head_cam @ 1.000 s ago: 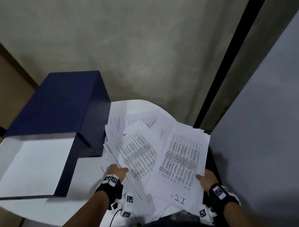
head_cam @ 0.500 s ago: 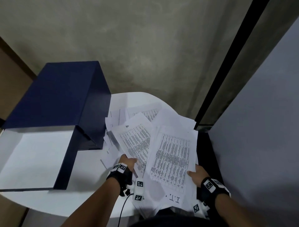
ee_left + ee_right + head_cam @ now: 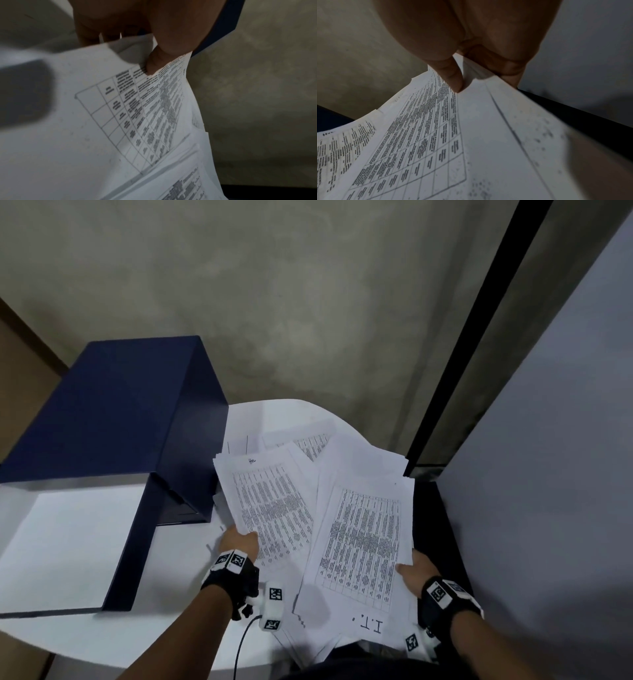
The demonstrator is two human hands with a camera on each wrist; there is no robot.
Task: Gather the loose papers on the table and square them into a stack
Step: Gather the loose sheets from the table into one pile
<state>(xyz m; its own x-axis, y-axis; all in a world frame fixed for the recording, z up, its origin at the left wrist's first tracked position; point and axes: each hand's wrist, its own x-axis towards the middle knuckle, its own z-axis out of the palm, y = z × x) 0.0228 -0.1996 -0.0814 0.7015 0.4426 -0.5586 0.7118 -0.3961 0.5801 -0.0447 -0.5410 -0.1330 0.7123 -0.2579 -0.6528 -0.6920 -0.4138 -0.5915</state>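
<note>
A fanned pile of white printed papers [image 3: 363,539] with tables of text spreads over the white round table [image 3: 164,631], its near edge hanging toward me. My left hand [image 3: 239,541] grips the left bundle [image 3: 270,505] at its near left edge, thumb on top [image 3: 152,63] and fingers underneath. My right hand [image 3: 416,571] pinches the right bundle [image 3: 436,135] at its right edge, thumb pressed on the top sheet. More sheets [image 3: 308,440] lie behind, partly covered.
An open dark blue box [image 3: 113,419] with its white-lined lid [image 3: 68,546] stands on the table's left half, close to the papers. A grey partition [image 3: 548,474] and a black surface [image 3: 442,529] bound the right. A cable [image 3: 239,645] hangs off the near edge.
Both hands have drawn the spread sheets inward, so the fan is narrower. The left bundle now stands steeper beside the right one.
</note>
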